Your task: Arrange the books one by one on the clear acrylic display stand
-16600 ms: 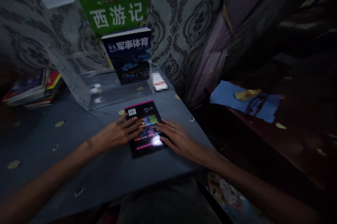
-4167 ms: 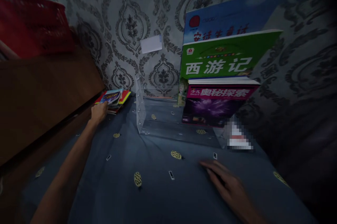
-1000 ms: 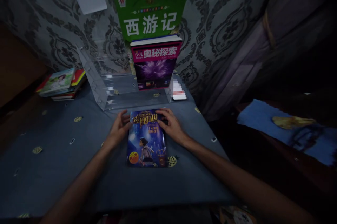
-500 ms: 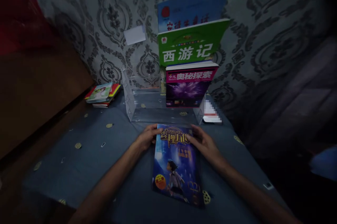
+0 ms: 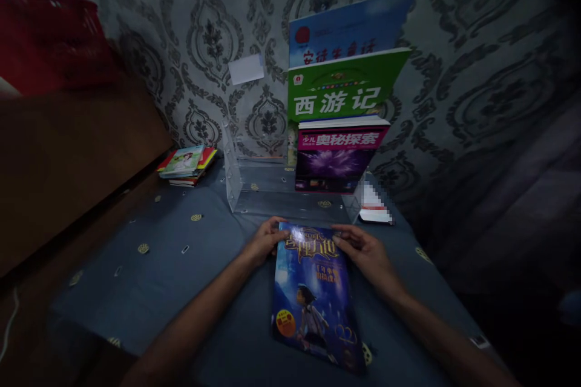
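Observation:
A blue book (image 5: 313, 302) with gold title letters and a cartoon figure on its cover is held over the near part of the table, cover up. My left hand (image 5: 269, 238) grips its upper left edge, thumb on the cover. At the upper right edge my right hand (image 5: 365, 251) grips it with the thumb on top; the fingers behind are partly hidden. Just beyond stands a clear acrylic rack (image 5: 233, 181). In its right part stand a purple book (image 5: 336, 160), a taller green book (image 5: 340, 90) and a blue book (image 5: 349, 26) behind them.
A small pile of books (image 5: 186, 163) lies at the table's back left. A white object (image 5: 376, 205), partly pixelated, lies right of the rack. The patterned wall rises behind. A brown box-like surface (image 5: 72, 163) with a red bag (image 5: 54, 36) borders the left.
The view has shifted, so everything appears slightly further right and lower. Both hands keep their grip on the blue book, and glare now falls on its title.

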The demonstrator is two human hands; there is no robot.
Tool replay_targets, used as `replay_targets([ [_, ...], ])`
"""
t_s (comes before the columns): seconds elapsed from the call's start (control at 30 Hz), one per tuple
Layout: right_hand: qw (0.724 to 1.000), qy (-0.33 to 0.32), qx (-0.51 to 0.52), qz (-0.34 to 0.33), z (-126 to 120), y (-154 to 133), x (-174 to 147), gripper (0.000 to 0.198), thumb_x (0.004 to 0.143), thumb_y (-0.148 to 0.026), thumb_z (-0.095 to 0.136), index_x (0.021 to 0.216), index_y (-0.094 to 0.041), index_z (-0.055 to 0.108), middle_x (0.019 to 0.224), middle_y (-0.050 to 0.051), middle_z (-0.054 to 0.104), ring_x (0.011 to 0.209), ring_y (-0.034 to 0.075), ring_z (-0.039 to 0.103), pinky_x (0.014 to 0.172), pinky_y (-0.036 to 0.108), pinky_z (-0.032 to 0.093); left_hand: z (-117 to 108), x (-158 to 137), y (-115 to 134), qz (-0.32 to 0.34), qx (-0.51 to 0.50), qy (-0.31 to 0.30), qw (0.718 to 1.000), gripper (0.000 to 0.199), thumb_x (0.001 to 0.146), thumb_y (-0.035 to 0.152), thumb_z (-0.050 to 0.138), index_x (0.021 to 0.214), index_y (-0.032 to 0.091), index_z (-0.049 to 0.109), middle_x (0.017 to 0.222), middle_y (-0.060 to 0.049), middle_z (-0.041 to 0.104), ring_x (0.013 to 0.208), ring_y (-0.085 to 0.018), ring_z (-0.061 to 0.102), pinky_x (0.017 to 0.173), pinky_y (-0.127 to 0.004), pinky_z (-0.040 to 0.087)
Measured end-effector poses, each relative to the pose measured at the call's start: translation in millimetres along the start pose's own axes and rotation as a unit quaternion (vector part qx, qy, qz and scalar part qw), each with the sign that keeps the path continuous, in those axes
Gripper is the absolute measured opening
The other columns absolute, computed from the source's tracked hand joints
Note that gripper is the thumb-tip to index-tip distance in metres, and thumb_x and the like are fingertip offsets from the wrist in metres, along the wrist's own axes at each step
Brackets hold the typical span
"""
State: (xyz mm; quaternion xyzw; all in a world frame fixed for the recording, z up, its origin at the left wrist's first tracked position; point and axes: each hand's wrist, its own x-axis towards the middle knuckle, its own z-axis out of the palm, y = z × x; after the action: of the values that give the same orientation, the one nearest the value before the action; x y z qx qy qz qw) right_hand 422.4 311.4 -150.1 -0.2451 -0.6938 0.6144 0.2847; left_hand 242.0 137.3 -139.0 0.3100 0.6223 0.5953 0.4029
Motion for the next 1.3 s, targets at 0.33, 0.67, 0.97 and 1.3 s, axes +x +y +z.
replay_targets([
  [0.33, 0.973, -0.009, -0.218, -0.069, -12, 13, -1, 0.029, 0.082, -0.034, 0.064, 0.102, -0.017, 0.075, 0.080, 0.004, 0.073, 0.072, 0.019, 0.069, 0.066, 0.031, 0.057, 8, -20, 3, 0.047, 0.304, 0.011, 0.952, 0.041, 0.089, 0.046, 0.063, 0.122, 0.021, 0.058, 0.068, 0.005, 0.054, 0.064, -0.017, 0.057, 0.060, -0.025, 0.043],
  [0.67, 0.892, -0.029, -0.402, -0.206, 14, -8, -34, 0.029, 0.092, -0.019, 0.060, 0.119, -0.018, 0.071, 0.123, 0.015, 0.069, 0.120, 0.030, 0.061, 0.110, 0.052, 0.047, 31, -35, 1, 0.250, 0.610, 0.020, 0.752, 0.026, 0.101, 0.026, 0.049, 0.122, 0.019, 0.062, 0.124, -0.013, 0.066, 0.115, -0.027, 0.061, 0.097, -0.044, 0.051],
  [0.97, 0.836, -0.135, -0.479, -0.231, 41, 3, -63, 0.054, 0.102, -0.024, 0.040, 0.152, -0.002, 0.042, 0.156, 0.025, 0.046, 0.151, 0.030, 0.038, 0.122, 0.052, 0.036, 37, -34, -23, 0.315, 0.618, 0.014, 0.720, 0.035, 0.101, 0.018, 0.044, 0.131, 0.015, 0.060, 0.141, -0.016, 0.064, 0.133, -0.027, 0.059, 0.114, -0.050, 0.045],
  [1.3, 0.838, -0.107, -0.524, -0.105, 34, -22, -64, 0.070, 0.099, -0.044, 0.051, 0.153, 0.000, 0.041, 0.162, 0.026, 0.036, 0.154, 0.035, 0.029, 0.125, 0.056, 0.025, 38, -34, -23, 0.318, 0.628, 0.020, 0.710, 0.035, 0.103, 0.021, 0.041, 0.130, 0.015, 0.062, 0.141, -0.015, 0.064, 0.136, -0.027, 0.057, 0.113, -0.048, 0.046],
])
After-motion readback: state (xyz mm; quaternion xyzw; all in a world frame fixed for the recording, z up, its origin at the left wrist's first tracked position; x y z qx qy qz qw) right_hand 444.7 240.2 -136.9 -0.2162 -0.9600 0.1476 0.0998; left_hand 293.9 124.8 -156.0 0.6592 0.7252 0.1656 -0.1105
